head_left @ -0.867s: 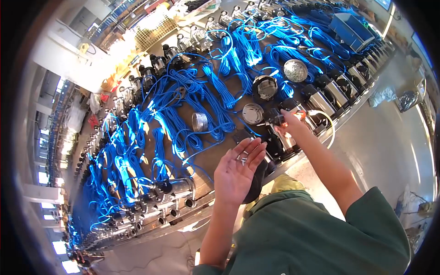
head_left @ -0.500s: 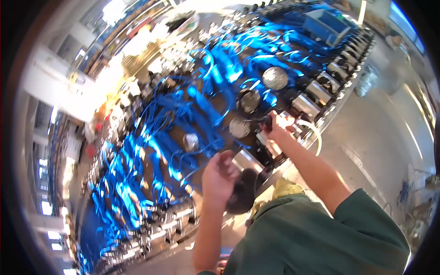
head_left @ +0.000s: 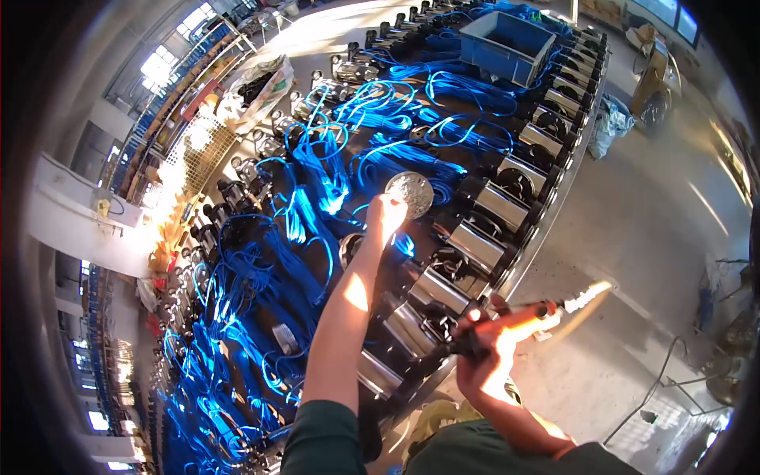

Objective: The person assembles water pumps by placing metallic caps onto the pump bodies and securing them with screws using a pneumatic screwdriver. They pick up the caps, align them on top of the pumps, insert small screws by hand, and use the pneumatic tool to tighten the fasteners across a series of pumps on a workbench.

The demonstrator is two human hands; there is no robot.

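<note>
My left hand (head_left: 385,215) is at the near-left rim of a round dish (head_left: 413,192) filled with small metal pieces. Its fingers are drawn together, and whatever they pinch is too small to make out. Down to the right, my right hand (head_left: 487,366) is wrapped round a red and black power tool (head_left: 518,318). A pale hose (head_left: 587,296) comes off the tool's right end. Just left of that hand lies a silver cylindrical unit with black ends (head_left: 413,328), one of a row. Beneath my left forearm, another round dish (head_left: 348,247) is partly hidden.
Bundled blue cables (head_left: 317,170) cover the long dark table, with silver units along both edges. A blue crate (head_left: 507,49) stands at the far end. A clear plastic bag (head_left: 609,125) lies on the floor beyond the right edge. An open sack (head_left: 257,91) stands at the far left.
My left hand has gone forward to the round dish. My right hand has come back toward me with the tool, now plainly visible. The whole view has shifted.
</note>
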